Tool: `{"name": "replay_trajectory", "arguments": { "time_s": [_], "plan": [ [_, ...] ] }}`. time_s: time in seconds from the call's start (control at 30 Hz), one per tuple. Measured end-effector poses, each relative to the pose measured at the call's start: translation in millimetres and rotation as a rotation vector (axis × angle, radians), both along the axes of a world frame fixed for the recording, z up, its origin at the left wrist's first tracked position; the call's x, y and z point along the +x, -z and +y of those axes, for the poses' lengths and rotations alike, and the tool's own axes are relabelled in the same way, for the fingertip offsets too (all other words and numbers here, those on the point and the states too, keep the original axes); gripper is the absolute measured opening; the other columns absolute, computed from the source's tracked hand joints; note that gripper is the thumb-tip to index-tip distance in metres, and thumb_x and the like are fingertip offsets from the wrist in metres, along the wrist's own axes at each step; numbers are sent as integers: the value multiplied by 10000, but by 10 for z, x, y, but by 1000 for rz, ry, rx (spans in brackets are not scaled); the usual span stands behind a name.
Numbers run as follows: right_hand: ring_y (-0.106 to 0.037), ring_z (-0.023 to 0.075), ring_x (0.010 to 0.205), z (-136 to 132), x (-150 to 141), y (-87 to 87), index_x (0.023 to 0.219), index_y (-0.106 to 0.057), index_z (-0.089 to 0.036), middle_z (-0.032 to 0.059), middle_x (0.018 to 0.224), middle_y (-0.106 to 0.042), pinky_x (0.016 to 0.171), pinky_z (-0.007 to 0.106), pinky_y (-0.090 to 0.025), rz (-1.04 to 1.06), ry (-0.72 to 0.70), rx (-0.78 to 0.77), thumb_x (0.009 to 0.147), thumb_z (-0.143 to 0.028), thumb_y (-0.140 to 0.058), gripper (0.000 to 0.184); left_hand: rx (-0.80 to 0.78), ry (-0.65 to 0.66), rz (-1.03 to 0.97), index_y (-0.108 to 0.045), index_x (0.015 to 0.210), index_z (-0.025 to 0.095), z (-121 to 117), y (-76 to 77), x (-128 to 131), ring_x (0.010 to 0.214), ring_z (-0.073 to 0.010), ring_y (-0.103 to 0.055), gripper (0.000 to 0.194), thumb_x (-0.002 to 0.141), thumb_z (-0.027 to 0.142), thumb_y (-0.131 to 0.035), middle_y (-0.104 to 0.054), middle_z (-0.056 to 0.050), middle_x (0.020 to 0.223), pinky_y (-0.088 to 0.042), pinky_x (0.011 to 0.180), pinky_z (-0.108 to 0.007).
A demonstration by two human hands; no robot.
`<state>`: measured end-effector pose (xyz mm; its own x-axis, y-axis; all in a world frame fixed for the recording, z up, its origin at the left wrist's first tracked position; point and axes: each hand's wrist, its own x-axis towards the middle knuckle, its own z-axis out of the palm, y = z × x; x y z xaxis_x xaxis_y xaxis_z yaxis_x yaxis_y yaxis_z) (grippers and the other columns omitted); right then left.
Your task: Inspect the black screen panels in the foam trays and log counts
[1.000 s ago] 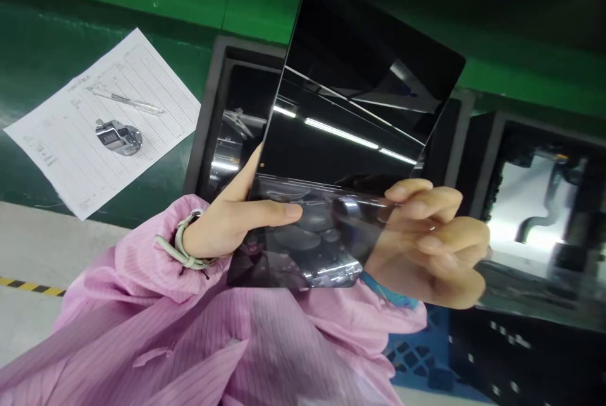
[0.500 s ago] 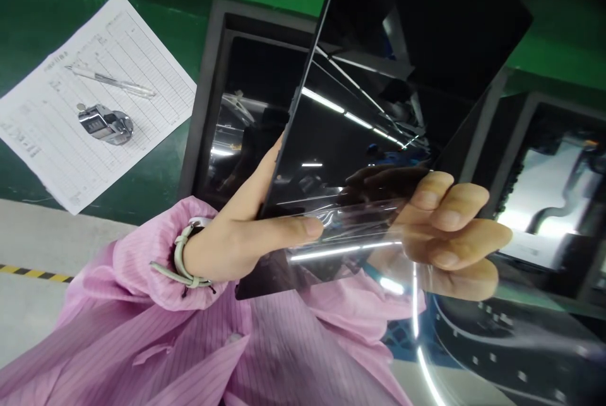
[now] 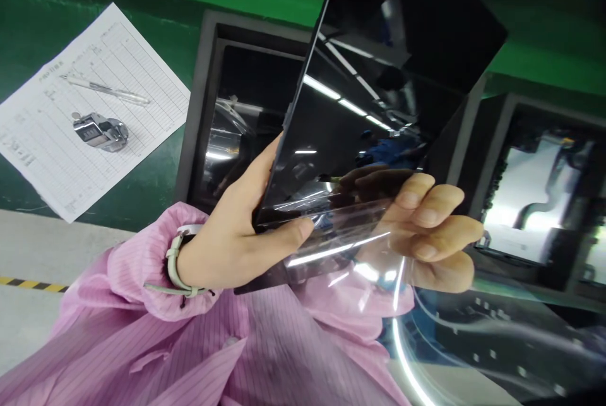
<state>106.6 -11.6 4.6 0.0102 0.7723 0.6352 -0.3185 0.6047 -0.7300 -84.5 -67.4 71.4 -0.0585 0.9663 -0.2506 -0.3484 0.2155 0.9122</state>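
One clear film [image 3: 345,249] bellies out from a dark screen [image 3: 364,96].
Low centre, the left hand [image 3: 237,238] grips the screen, which slants up to the top edge; right of centre, the right hand [image 3: 440,235] pinches the film, whose slack now loops lower right, unseen a second ago: peeling looks underway. Behind sits a dark tray [image 3: 197,103].

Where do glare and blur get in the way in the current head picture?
Head view, centre: strip lights reflect in the black panel; head view, below it: bright streaks cross the clear film near the right hand; head view, lower right: curved highlights veil a soft-looking background; head view, left: the printed sheet looks clearer, its small print unreadable.
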Motion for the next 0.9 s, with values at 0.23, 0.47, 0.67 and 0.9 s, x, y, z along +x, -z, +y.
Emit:
{"name": "replay_trajectory", "arguments": {
  "time_s": [0.23, 0.47, 0.67, 0.9],
  "plan": [
    [-541, 163, 885, -6, 68, 66, 549, -286, -146, 29, 712, -361, 743, 349, -335, -33, 13, 42, 843, -80, -435, 336, 84, -51, 150, -591, 1405, 211, -4, -28, 21, 1500, -313, -425, 631, 801, 149, -762, -591, -60, 1468, -315, 1295, -409],
    [-525, 125, 820, -5, 81, 54, 507, -255, -171, 33, 714, -371, 722, 332, -310, -90, 84, -57, 849, -170, -409, 376, 92, 23, 175, -522, 1480, 203, -17, -28, 35, 1504, -324, -427, 670, 846, 184, -736, -562, -83, 1507, -304, 1315, -430],
    [-398, 172, 675, 83, 113, 177, 517, -276, -180, 20, 655, -252, 639, 335, -308, 16, -8, -30, 776, -284, -518, 369, 368, 140, 311, -407, 1558, 290, 17, 62, 5, 1529, -292, -411, 715, 900, 138, -641, -533, -40, 1543, -368, 1302, -467],
    [-430, 192, 693, 124, 111, 229, 536, -450, -211, 39, 650, -305, 643, 364, -377, 23, -11, 29, 793, -238, -497, 263, 399, 143, 336, -375, 1574, 322, 36, 80, 1, 1527, -299, -415, 720, 923, 144, -625, -510, -24, 1569, -379, 1301, -474]
  ]
}}
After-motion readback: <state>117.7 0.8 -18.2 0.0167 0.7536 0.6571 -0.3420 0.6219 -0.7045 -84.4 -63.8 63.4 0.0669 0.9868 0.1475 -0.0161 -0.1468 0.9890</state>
